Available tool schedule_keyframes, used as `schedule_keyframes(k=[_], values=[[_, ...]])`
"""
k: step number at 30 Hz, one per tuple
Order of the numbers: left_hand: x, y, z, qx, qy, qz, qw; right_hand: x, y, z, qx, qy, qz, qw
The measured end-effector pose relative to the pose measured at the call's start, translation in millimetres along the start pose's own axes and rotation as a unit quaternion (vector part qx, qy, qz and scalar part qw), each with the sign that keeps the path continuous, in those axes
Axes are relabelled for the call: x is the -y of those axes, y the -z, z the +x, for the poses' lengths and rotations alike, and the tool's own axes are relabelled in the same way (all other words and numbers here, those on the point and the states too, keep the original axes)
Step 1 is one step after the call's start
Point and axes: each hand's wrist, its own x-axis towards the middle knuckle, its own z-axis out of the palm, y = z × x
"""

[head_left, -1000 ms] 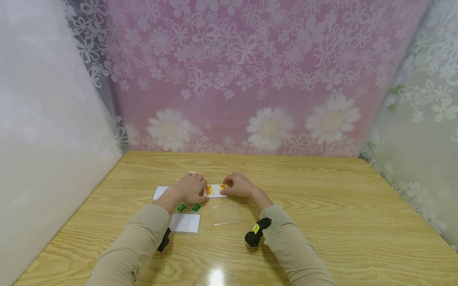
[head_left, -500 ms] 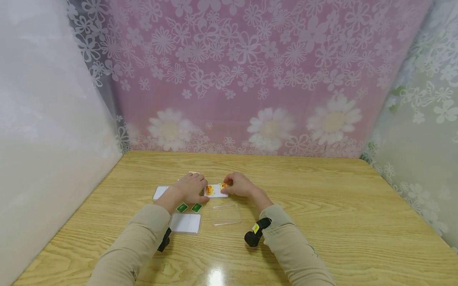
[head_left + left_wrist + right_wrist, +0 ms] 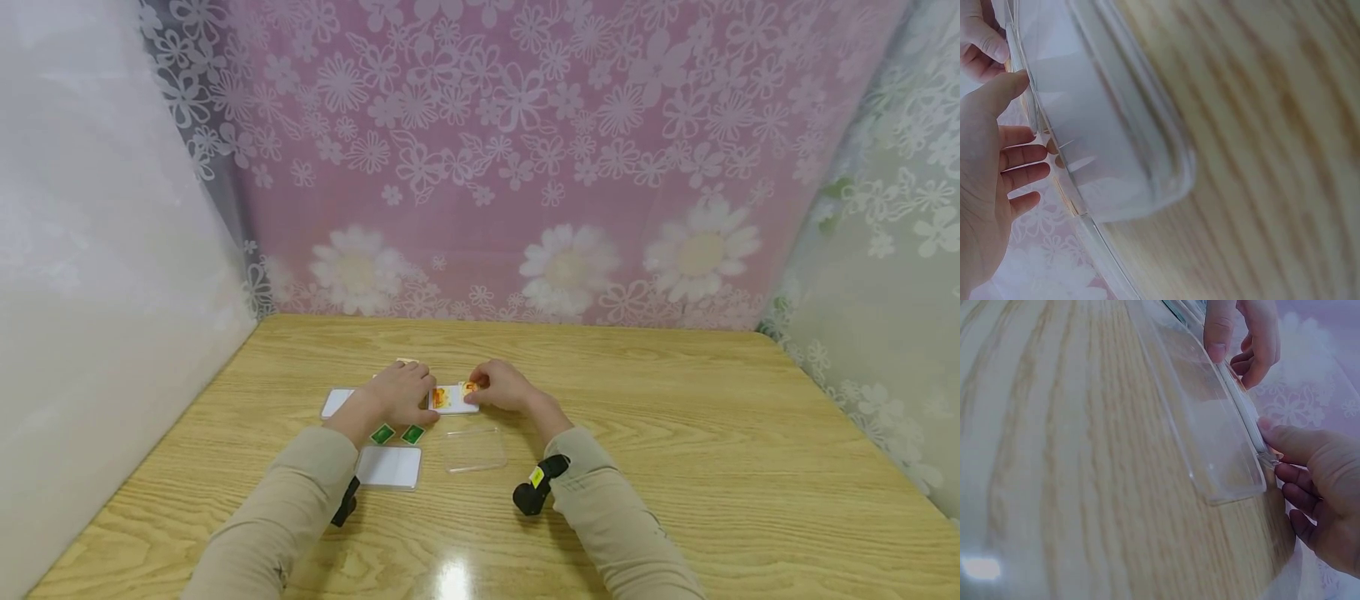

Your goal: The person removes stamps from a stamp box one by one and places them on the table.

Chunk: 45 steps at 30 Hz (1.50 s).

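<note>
A white slab (image 3: 457,408) lies across the middle of the table, with an orange picture card (image 3: 441,397) at its left part. My left hand (image 3: 400,392) holds the slab's left end, its thumb on the near edge and its fingers toward the far side, as the left wrist view shows. At the right end, my right hand (image 3: 506,388) pinches a small orange-and-yellow picture card (image 3: 468,389) between thumb and index finger, right over the slab. The right-hand fingertips partly cover that card. In the right wrist view, both thumbs are at the slab's near edge.
Nearer the body lie a clear plastic lid (image 3: 474,451) and a clear box with white inside (image 3: 388,467). Two small green cards (image 3: 412,434) (image 3: 382,434) lie by the left wrist. Another white slab (image 3: 336,403) is partly behind the left forearm, and a pale piece (image 3: 407,361) shows beyond the left hand.
The orange-and-yellow card at the right end has shifted slightly under the right fingertips, and its print shows differently. Both hands otherwise stay in place.
</note>
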Motion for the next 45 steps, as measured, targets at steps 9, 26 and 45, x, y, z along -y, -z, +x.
schedule_keyframes(k=[9,26,45], values=[[0.4,-1.9,1.7,0.006,0.008,0.011,0.9999,0,-1,-0.7,-0.021,-0.001,0.006,0.9998],[2.4,-7.1,3.7,0.005,0.009,0.014,0.9999,0,-2,-1.0,-0.07,-0.002,-0.039,0.9968],[2.5,-5.7,-1.0,-0.006,-0.016,0.058,0.9982,1,20,-4.8,-0.079,-0.066,0.122,0.9872]])
